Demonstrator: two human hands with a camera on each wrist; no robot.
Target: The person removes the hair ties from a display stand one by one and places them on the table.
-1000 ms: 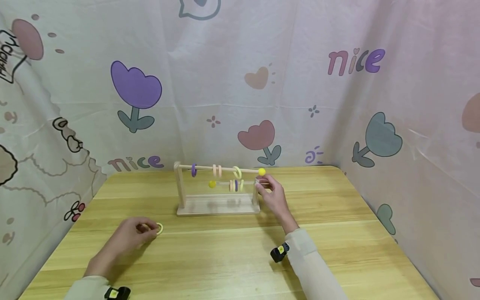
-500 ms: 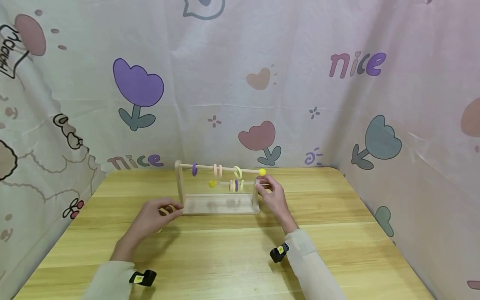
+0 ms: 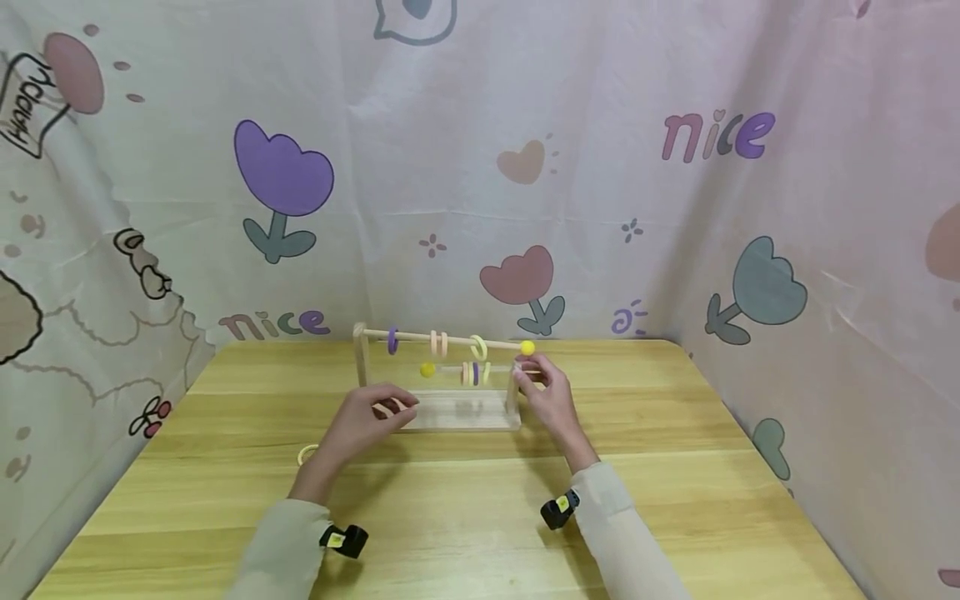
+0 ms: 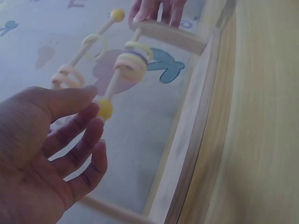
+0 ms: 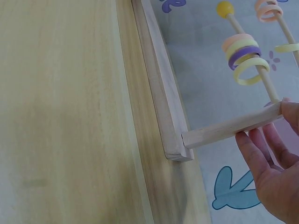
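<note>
A wooden rack (image 3: 461,410) stands on the table with two rods carrying coloured rings. Its upper rod ends in a yellow ball (image 3: 527,348) at the right and bears a purple ring (image 3: 392,341), peach rings (image 3: 438,343) and a pale yellow ring (image 3: 478,347). The lower rod, with a yellow ball (image 4: 105,109) at its left end, carries several rings bunched together. My right hand (image 3: 551,396) grips the top of the right post (image 5: 233,127), thumb above and fingers below. My left hand (image 3: 363,425) is in front of the rack, fingers loosely bent and holding nothing, close to the lower ball.
A pale yellow ring (image 3: 301,456) lies on the wooden table (image 3: 465,517), partly hidden behind the left wrist. A patterned curtain (image 3: 420,167) hangs behind the table and along both sides.
The left hand has let go of the pale yellow ring, leaving it on the table, and has moved right and forward to the rack. The right hand keeps its place on the post.
</note>
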